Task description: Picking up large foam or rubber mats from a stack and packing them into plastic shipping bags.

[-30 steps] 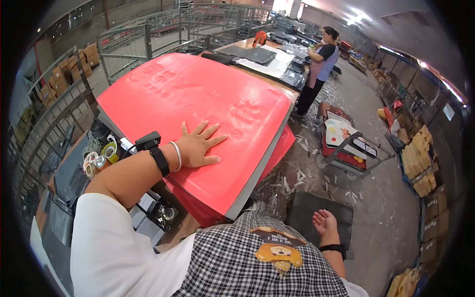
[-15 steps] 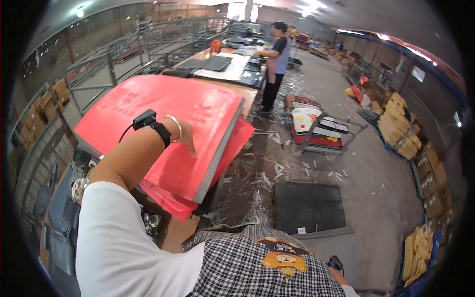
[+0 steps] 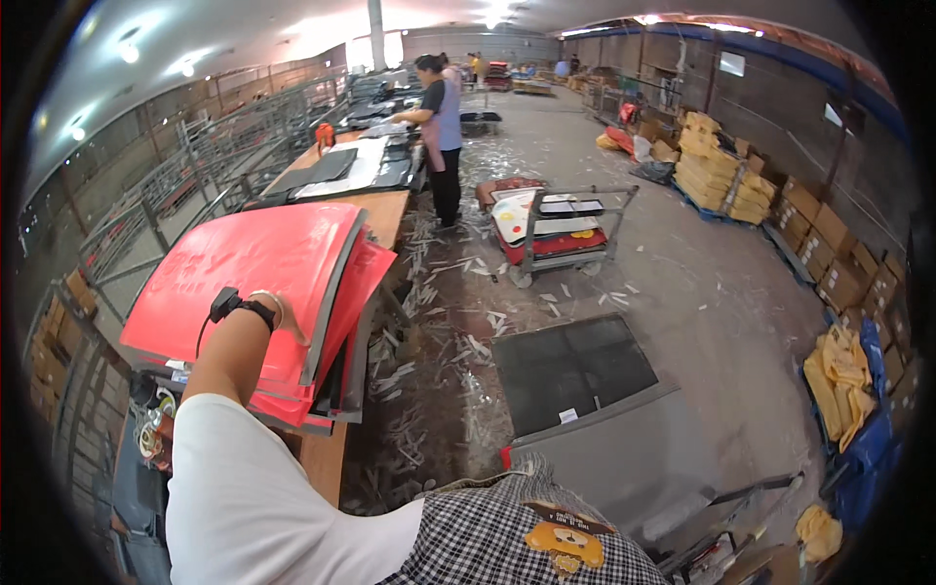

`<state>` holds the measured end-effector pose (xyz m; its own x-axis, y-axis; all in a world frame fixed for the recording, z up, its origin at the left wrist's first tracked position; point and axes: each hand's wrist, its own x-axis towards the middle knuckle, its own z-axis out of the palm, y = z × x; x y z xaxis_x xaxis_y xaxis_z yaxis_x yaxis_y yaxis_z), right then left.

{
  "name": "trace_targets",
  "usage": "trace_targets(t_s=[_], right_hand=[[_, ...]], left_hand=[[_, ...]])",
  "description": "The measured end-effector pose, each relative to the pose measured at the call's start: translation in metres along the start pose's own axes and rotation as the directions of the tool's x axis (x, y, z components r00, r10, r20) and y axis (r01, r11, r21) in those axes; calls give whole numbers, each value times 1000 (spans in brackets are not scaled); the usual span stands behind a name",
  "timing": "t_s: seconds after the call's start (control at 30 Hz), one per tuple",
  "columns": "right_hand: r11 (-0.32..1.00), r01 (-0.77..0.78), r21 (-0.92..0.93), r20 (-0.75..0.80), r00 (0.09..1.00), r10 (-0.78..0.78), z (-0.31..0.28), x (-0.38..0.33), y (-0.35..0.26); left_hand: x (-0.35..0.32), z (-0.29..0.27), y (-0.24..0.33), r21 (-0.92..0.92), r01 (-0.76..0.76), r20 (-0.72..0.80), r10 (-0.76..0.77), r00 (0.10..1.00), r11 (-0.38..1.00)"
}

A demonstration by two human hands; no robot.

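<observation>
My left hand [image 3: 286,317] lies on the upper face of a red mat [image 3: 244,249] with raised lettering and a grey underside. Its fingers reach across the mat toward the right edge and look stretched out, not wrapped round anything. A metal bangle and a black wrist device sit at that wrist. Under the top mat are more red and grey mats, stacked unevenly on a wooden table [image 3: 385,214], their corners fanned out at the right. My right hand is out of the picture.
A dark mat [image 3: 575,370] lies to the right on a grey stack. Beyond stands a cart [image 3: 570,253] loaded with mats. White scraps [image 3: 478,341] litter the floor. A co-worker [image 3: 444,136] stands along the table. Boxes [image 3: 804,214] and yellow bundles [image 3: 717,171] line the right wall.
The view has swung to the right and up, so the red stack appears lower and farther left. My left hand stays on the top mat. The right wrist device has left the picture.
</observation>
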<state>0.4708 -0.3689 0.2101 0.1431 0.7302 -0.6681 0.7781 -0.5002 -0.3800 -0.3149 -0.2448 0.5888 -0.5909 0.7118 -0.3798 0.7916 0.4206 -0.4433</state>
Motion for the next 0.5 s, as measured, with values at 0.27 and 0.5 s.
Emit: trace_targets(t_s=[0.27, 0.5], right_hand=[[998, -61, 21, -14, 998, 61, 13, -25, 60], [990, -142, 23, -32, 989, 143, 26, -49, 86]], left_hand=[[7, 24, 15, -78, 163, -227, -177, 958, 984], [-11, -7, 39, -156, 101, 73, -91, 993, 983]])
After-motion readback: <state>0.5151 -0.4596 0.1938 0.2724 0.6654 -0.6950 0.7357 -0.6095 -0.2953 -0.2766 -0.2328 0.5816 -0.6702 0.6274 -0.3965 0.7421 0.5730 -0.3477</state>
